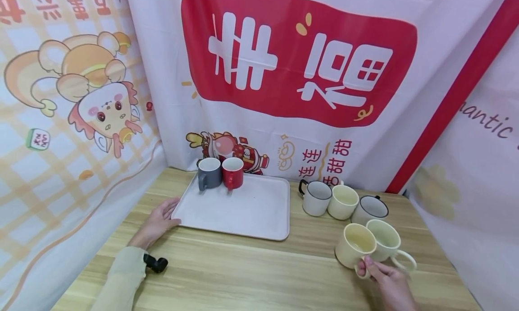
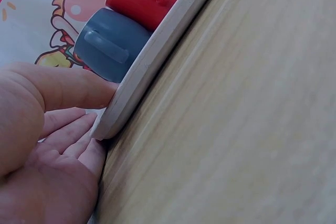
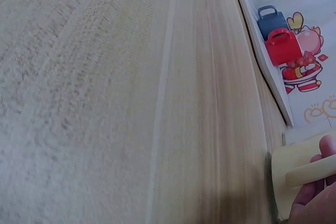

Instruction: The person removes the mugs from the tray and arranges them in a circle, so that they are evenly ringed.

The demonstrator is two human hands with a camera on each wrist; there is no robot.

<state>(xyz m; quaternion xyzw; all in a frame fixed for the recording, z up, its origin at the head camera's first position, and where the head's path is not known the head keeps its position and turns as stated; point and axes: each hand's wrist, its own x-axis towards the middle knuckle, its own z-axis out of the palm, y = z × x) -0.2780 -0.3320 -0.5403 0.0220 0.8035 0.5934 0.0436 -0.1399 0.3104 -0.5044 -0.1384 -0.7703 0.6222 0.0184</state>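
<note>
My right hand (image 1: pixel 391 281) pinches the handle of a pale yellow mug (image 1: pixel 352 252) at the right front of the table. Touching or close behind it stands a cream mug (image 1: pixel 385 241), its handle pointing right. On the left, my left hand (image 1: pixel 158 221) rests against the front left corner of a white rectangular tray (image 1: pixel 243 214). In the left wrist view its thumb presses the rim, with the fingers extended along the edge. A grey-blue mug (image 1: pixel 209 175) and a red mug (image 1: pixel 233 175) stand side by side at the tray's back left.
Behind the held mug is a row of mugs: a white one with a black rim (image 1: pixel 317 203), a light yellow one (image 1: pixel 340 207) and another dark-rimmed white one (image 1: pixel 366 211). Printed cloths (image 1: pixel 300 54) hang around the wooden table (image 1: pixel 251 275) at the back and sides.
</note>
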